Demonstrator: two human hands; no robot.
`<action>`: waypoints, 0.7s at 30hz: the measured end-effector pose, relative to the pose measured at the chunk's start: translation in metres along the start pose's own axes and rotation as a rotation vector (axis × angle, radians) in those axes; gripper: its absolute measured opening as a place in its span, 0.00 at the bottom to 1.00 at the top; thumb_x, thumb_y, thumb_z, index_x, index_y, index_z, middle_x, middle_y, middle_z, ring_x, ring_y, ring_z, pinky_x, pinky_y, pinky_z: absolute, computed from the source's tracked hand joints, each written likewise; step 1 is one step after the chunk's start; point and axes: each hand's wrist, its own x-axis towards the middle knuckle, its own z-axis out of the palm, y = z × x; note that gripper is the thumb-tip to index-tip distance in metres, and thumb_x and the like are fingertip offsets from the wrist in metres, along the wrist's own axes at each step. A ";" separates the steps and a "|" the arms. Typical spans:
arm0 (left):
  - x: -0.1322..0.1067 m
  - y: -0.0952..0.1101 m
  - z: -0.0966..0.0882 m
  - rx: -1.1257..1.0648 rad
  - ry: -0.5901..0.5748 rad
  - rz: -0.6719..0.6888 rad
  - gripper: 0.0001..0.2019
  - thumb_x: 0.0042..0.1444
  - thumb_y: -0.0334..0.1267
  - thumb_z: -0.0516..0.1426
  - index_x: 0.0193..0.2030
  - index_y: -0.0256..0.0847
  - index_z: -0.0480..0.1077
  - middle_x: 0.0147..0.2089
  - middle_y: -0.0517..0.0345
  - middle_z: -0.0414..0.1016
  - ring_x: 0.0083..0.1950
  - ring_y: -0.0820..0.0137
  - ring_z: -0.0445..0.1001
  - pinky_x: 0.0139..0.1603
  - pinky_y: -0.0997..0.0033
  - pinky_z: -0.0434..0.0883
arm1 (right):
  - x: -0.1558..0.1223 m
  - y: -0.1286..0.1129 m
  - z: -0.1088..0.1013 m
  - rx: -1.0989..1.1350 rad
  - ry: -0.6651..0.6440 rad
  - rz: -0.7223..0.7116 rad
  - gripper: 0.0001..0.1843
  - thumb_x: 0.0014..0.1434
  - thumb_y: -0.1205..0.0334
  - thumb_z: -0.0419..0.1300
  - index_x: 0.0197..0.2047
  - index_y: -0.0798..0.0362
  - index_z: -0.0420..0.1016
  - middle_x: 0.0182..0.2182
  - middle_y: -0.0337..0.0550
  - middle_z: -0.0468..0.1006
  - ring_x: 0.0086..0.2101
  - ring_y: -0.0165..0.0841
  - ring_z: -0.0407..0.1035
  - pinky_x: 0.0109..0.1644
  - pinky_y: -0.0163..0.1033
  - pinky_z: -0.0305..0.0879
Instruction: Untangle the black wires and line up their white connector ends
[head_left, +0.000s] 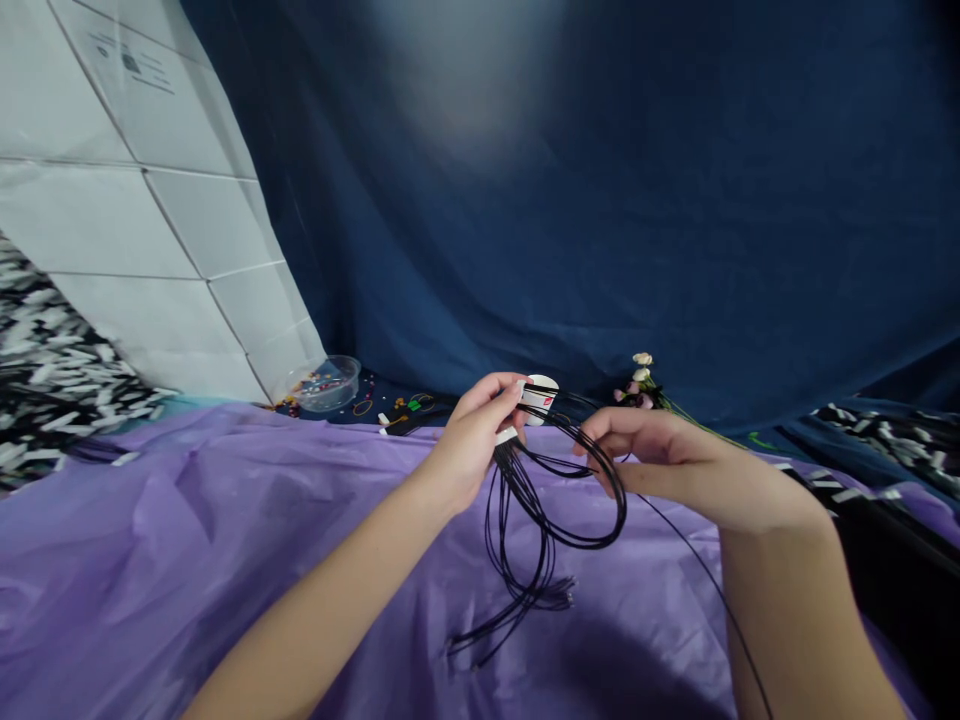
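My left hand [480, 435] is closed around the top of a bundle of thin black cords [551, 535]. A white paper tag [541, 398] with a small red mark sticks out past its fingers, and a white band [507, 436] sits round the cords below the thumb. The cords hang in loops, their loose ends dangling lower down. My right hand [660, 455] is bent at the wrist, fingers pinched at the right side of the loops. From beside it a single black cord [709, 575] trails to the bottom right. Its fingertips are partly hidden behind the loops.
Purple sheeting [225, 560] covers the surface below. Behind it lie a clear plastic bowl [330, 385] with small beads around it and some flowers [642, 375]. A dark blue cloth [675, 200] hangs at the back; white panels [172, 220] stand at the left.
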 end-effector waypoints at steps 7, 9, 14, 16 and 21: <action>0.003 -0.003 0.000 -0.068 0.021 -0.035 0.05 0.54 0.35 0.60 0.37 0.37 0.74 0.28 0.60 0.67 0.29 0.79 0.67 0.30 0.81 0.65 | -0.008 0.003 -0.009 -0.188 -0.072 -0.075 0.19 0.52 0.64 0.68 0.47 0.51 0.71 0.35 0.40 0.75 0.39 0.31 0.70 0.50 0.39 0.66; 0.005 -0.002 -0.002 -0.082 0.038 -0.045 0.06 0.54 0.35 0.61 0.38 0.37 0.74 0.27 0.60 0.67 0.27 0.80 0.66 0.29 0.81 0.65 | -0.011 0.000 -0.009 -0.247 -0.034 -0.056 0.18 0.52 0.63 0.68 0.47 0.52 0.71 0.35 0.40 0.75 0.39 0.32 0.70 0.51 0.41 0.66; 0.006 0.000 -0.005 -0.062 0.062 -0.029 0.06 0.55 0.37 0.61 0.38 0.37 0.74 0.27 0.60 0.67 0.26 0.80 0.66 0.29 0.81 0.66 | -0.017 0.002 -0.017 -0.233 0.010 0.001 0.11 0.61 0.61 0.60 0.47 0.51 0.72 0.37 0.43 0.73 0.37 0.30 0.68 0.42 0.36 0.67; 0.007 0.001 -0.006 -0.064 0.069 -0.037 0.06 0.55 0.36 0.60 0.38 0.37 0.74 0.27 0.60 0.67 0.26 0.80 0.66 0.29 0.81 0.66 | -0.019 0.008 -0.022 -0.155 0.014 -0.036 0.11 0.61 0.61 0.60 0.48 0.51 0.73 0.33 0.42 0.71 0.33 0.29 0.66 0.37 0.34 0.66; 0.008 0.000 -0.006 -0.085 0.062 -0.042 0.06 0.55 0.36 0.60 0.38 0.36 0.74 0.27 0.59 0.67 0.26 0.80 0.66 0.29 0.81 0.65 | -0.024 0.015 -0.033 -0.030 -0.022 -0.164 0.08 0.59 0.64 0.61 0.42 0.50 0.79 0.26 0.40 0.72 0.28 0.28 0.67 0.32 0.34 0.65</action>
